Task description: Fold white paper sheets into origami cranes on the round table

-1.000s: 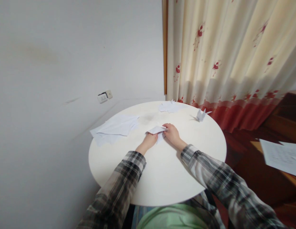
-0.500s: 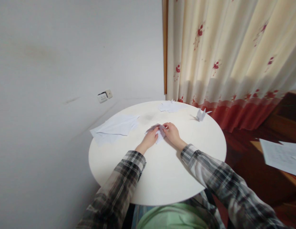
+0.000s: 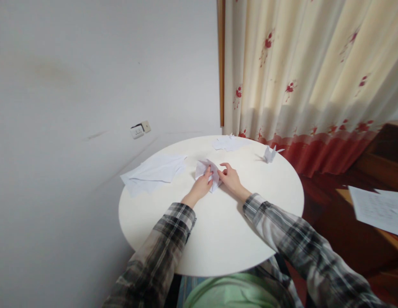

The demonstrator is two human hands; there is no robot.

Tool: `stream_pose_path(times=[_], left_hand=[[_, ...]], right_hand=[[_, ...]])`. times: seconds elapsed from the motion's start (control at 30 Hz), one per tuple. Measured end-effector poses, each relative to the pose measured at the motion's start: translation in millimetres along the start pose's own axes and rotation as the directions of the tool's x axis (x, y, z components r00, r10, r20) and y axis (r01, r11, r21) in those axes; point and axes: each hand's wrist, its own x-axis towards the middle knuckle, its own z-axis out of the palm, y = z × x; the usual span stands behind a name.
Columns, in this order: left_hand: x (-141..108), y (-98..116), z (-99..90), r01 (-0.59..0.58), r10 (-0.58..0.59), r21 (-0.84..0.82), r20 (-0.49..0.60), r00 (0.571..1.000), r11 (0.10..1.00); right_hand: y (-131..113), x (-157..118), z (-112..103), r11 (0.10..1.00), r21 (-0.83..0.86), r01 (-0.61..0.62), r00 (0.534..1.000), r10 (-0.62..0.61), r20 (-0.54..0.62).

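Observation:
A partly folded sheet of white paper [image 3: 203, 166] is between my hands at the middle of the round white table [image 3: 218, 239]. Its far flap stands raised, and a pointed corner shows toward me. My left hand [image 3: 201, 186] presses on the paper, its fingers reaching into the fold. On the right edge of the sheet, my right hand [image 3: 230, 177] pinches the paper between thumb and a finger, with the index finger lifted off. The hands hide part of the folds.
A folded paper crane [image 3: 269, 154] stands at the table's right. Loose white sheets [image 3: 157, 171] lie at the left, and smaller paper pieces [image 3: 229, 143] at the far edge. Beyond are a wall with a socket [image 3: 137, 131], a flowered curtain [image 3: 298, 77] and printed pages [image 3: 376, 209] at right.
The paper's far flap has been lifted and spread open, showing more of its surface on the left. My right index finger has come up off the paper; both hands stay nearly in place.

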Motion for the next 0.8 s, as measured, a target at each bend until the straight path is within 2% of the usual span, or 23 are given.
stream_pose_path(times=[0.17, 0.37, 0.63, 0.8], left_hand=[[-0.6, 4.7, -2.7, 0.023, -0.023, -0.011, 0.005, 1.0, 1.0], [-0.9, 9.3, -5.5, 0.034, -0.034, -0.012, 0.024, 0.999, 0.999], [0.1, 4.3, -3.3, 0.02, -0.02, -0.001, 0.033, 0.999, 1.0], [-0.1, 8.0, -5.9, 0.044, -0.043, -0.022, 0.053, 0.998, 0.999]], right_hand=[[4.2, 0.1, 3.7, 0.992, 0.118, 0.054, 0.995, -0.063, 0.076], [4.6, -0.5, 4.1, 0.98, 0.192, 0.054, 0.995, -0.068, 0.067], [5.9, -0.1, 6.8, 0.97, 0.228, 0.082, 0.992, -0.101, 0.071], [2.4, -0.9, 3.9, 0.969, 0.245, 0.037, 0.995, -0.057, 0.077]])
